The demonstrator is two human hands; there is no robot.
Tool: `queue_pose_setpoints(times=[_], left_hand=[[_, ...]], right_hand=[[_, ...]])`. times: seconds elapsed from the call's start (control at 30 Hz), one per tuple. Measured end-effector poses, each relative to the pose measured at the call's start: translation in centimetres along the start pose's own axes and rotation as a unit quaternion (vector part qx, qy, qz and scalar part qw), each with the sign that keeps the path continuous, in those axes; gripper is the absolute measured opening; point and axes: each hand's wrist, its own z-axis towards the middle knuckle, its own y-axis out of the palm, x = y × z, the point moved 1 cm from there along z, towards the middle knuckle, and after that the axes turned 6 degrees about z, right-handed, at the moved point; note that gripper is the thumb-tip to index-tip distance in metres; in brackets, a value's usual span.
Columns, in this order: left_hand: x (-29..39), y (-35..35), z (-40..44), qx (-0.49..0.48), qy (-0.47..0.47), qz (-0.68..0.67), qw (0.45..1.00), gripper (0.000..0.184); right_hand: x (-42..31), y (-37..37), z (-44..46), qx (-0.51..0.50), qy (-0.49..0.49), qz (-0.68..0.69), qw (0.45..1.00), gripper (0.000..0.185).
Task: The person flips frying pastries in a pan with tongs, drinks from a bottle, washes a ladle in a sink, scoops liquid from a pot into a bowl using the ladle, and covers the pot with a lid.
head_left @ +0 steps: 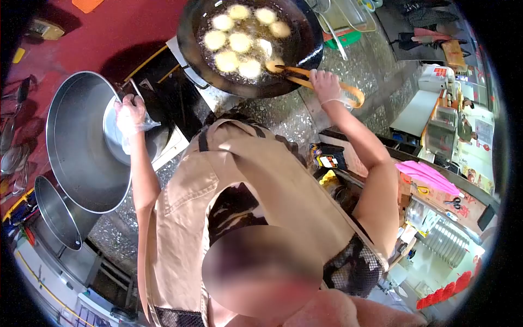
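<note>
My right hand [325,87], in a clear plastic glove, is closed around wooden tongs [357,97]. The tongs' tips reach into the black wok [305,32] and touch a round, pale golden fritter [274,65] near its front edge. Several more round fritters [240,42] float in bubbling oil. On the left, my gloved left hand [131,114] is closed at the right rim of a large, deep metal pot [81,158]. Its fingers are partly hidden there, beside a metal handle [135,87]. A shiny round base shows inside the pot.
Below the large pot stands a smaller metal container [57,212]. Ladles and strainers [15,158] hang or lie at the far left. A green tray [343,41] is right of the wok. Farther right are a pink cloth [427,177] and scissors [453,203].
</note>
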Motion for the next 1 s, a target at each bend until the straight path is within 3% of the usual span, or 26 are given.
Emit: queue_pose_setpoints(times=[0.07, 0.1, 0.17, 0.2, 0.27, 0.37, 0.7, 0.8, 0.87, 1.0], left_hand=[[0.0, -0.3, 0.0, 0.039, 0.009, -0.013, 0.999, 0.029], [0.0, -0.1, 0.0, 0.043, 0.009, -0.011, 0.999, 0.029], [-0.2, -0.2, 0.3, 0.064, 0.013, -0.011, 0.998, 0.028], [-0.1, -0.3, 0.3, 0.064, 0.013, -0.011, 0.998, 0.028], [0.2, -0.5, 0.1, 0.057, 0.006, -0.017, 0.998, 0.028], [0.3, -0.3, -0.2, 0.049, 0.005, -0.017, 0.999, 0.028], [-0.1, 0.2, -0.1, 0.042, 0.016, -0.014, 0.999, 0.029], [0.0, 0.2, -0.1, 0.049, 0.020, -0.018, 0.998, 0.029], [0.1, -0.1, -0.2, 0.048, 0.016, -0.017, 0.999, 0.028], [-0.2, 0.5, -0.2, 0.081, 0.027, -0.014, 0.996, 0.027]], right_hand=[[0.6, -3.1, -0.7, 0.005, -0.023, 0.015, 1.000, 0.029], [0.8, -4.0, -0.7, 0.007, -0.023, 0.018, 1.000, 0.029], [1.5, -6.3, -0.8, -0.119, 0.066, 0.135, 0.981, 0.040], [1.5, -7.3, -0.9, -0.118, 0.066, 0.136, 0.981, 0.040], [1.5, -8.6, -1.4, -0.180, 0.100, 0.272, 0.940, 0.055], [0.5, -6.0, -0.6, -0.168, 0.101, 0.299, 0.934, 0.069], [-1.7, -5.0, 1.3, -0.219, 0.126, 0.216, 0.943, 0.073], [-0.7, -3.8, 2.2, -0.232, 0.154, 0.282, 0.918, 0.076], [-0.1, -3.1, 2.9, -0.289, 0.128, 0.361, 0.877, 0.068], [0.3, -0.7, 4.0, -0.323, 0.090, 0.366, 0.868, 0.070]])
